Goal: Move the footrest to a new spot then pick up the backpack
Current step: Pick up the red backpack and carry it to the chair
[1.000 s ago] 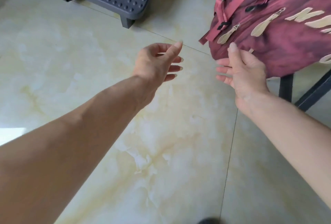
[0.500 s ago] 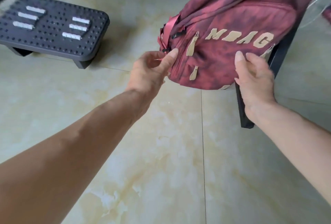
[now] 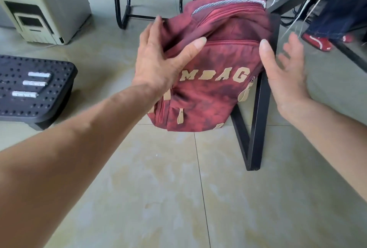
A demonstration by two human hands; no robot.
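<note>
The dark red backpack (image 3: 208, 98) with beige letters stands upright on the tiled floor and leans against a black table leg (image 3: 258, 128). My left hand (image 3: 160, 59) grips its upper left corner, thumb across the front and fingers behind the fabric. My right hand (image 3: 284, 69) is at the bag's right side with its fingers spread; only the thumb lies along the bag's edge. The black dotted footrest (image 3: 35, 89) sits on the floor to the left, apart from both hands.
A cream-coloured appliance (image 3: 39, 5) stands at the back left. Black chair legs (image 3: 123, 9) rise behind the bag. Loose cords (image 3: 297, 9) hang under the table at the right, where another person's red shoes (image 3: 317, 43) rest on the floor.
Both hands have moved from the bag's lower edge up to its upper part. My left hand has closed on the upper left corner. The view has tilted upward.
</note>
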